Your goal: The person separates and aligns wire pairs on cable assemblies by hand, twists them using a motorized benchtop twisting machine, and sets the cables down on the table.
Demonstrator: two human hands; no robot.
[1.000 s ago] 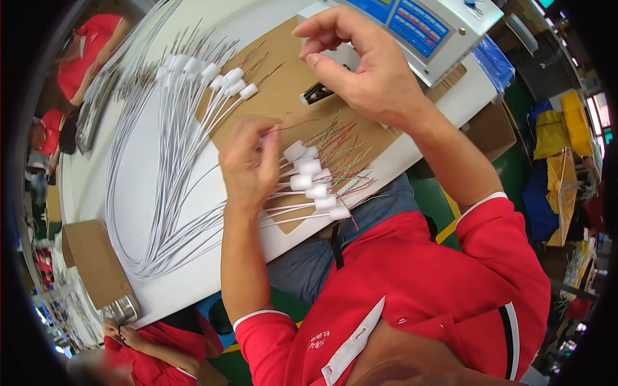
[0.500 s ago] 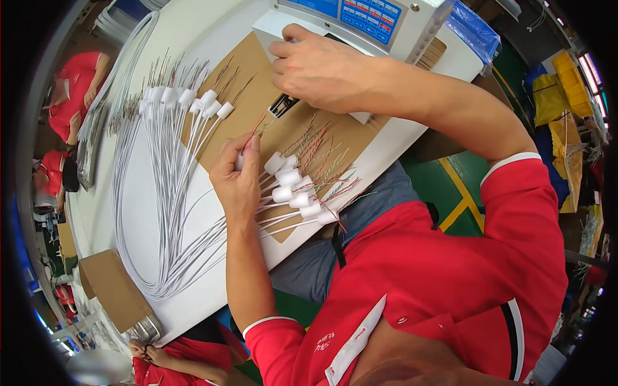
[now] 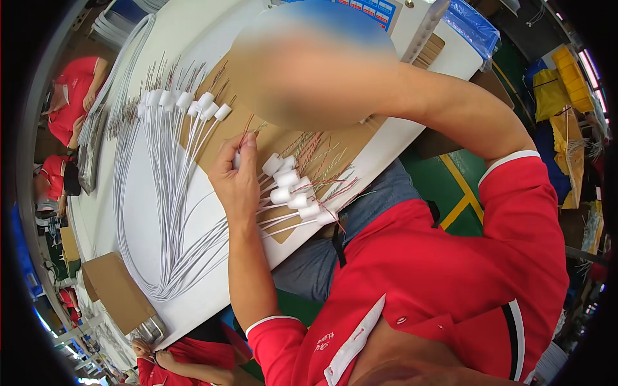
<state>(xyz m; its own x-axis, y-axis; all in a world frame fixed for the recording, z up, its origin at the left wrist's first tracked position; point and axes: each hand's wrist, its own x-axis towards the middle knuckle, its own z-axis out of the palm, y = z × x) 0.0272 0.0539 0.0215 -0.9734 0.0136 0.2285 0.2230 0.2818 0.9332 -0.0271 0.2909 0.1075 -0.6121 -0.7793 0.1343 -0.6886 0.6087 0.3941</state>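
Observation:
My left hand (image 3: 237, 172) is closed around the end of a white cable, thumb pressed down over it. Thin twisted wires (image 3: 248, 123) stick out above the thumb, and a bit of white sleeve shows in the grip. A smear covers my right hand (image 3: 312, 80) above it, hiding its fingers and whatever is in them. Just right of my left hand lies a group of cable ends with white cylindrical sleeves (image 3: 288, 178) and bared red, green and white wires. Farther left, more sleeved cable ends (image 3: 185, 100) fan out, their white cables (image 3: 166, 257) looping back along the table.
A brown cardboard sheet (image 3: 205, 147) lies on the white table (image 3: 199, 307). Behind my right arm stands a machine with a blue keypad (image 3: 370, 11). A cardboard box (image 3: 117, 291) sits at the near left edge. People in red shirts (image 3: 72, 96) are at the left.
The area round my right hand and the machine has become blurred, so the black tool seen by that hand no longer shows. My left hand has shifted slightly left, still gripping the cable.

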